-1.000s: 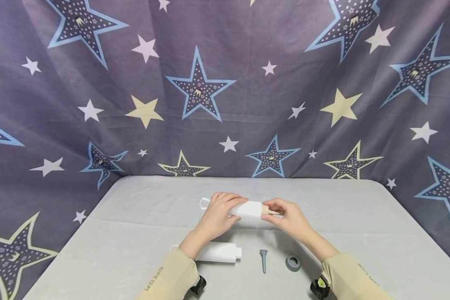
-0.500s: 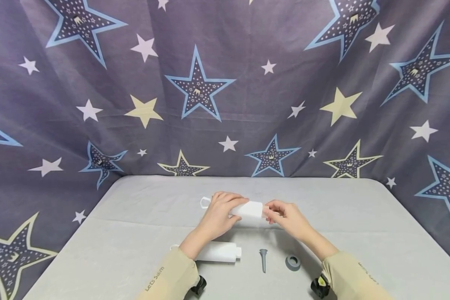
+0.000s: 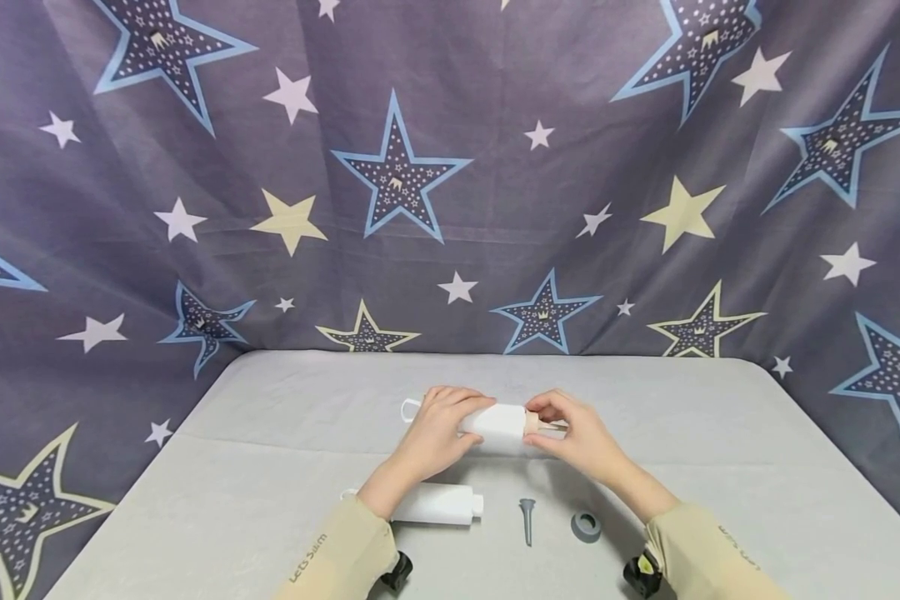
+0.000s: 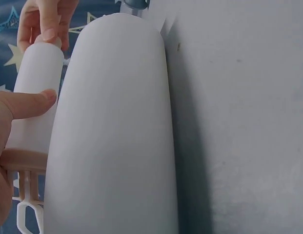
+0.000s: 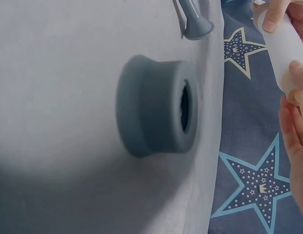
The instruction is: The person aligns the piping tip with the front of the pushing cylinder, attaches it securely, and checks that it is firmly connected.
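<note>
A white bottle with a loop at its left end lies sideways in the left hand, whose fingers go over its top and thumb under it. At the bottle's right end, the right hand pinches the pale neck piece between thumb and fingers; a thin light stem shows beyond it. In the left wrist view the thumb presses across the held bottle. The right wrist view has the held bottle at its upper right, with fingers of both hands on it.
A second white bottle lies on the grey-covered table below the left forearm. To its right are a grey funnel-shaped piece and a grey ring. A star-patterned curtain hangs behind.
The right hand's fingers drew together around the bottle's neck half a second ago and are now spread around it again. The left hand has kept its grip with hardly any movement.
</note>
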{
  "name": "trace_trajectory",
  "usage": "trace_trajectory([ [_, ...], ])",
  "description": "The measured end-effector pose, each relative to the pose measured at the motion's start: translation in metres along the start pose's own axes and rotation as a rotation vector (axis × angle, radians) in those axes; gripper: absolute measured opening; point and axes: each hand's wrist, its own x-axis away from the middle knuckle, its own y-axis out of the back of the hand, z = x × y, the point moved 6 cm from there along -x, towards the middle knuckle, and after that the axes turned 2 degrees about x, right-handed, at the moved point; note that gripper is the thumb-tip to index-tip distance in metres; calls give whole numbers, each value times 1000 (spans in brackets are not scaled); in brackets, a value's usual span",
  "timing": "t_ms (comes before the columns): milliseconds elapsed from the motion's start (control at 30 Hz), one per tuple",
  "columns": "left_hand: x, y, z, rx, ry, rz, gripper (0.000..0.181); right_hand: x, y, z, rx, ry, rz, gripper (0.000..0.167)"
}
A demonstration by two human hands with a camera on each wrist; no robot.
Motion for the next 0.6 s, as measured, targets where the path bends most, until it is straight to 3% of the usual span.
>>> trace_trajectory([
  [233,1,2,-1,-7,-10,0,49,1,-2,-2,-43,-96,22,26],
  [433,1,2,-3,-13,-20,10,49,1,-4,-4,-64,-94,64,13],
  [600,1,1,-4,-7,-19,18,50,2,-5,-7,-28,-114,89,16],
])
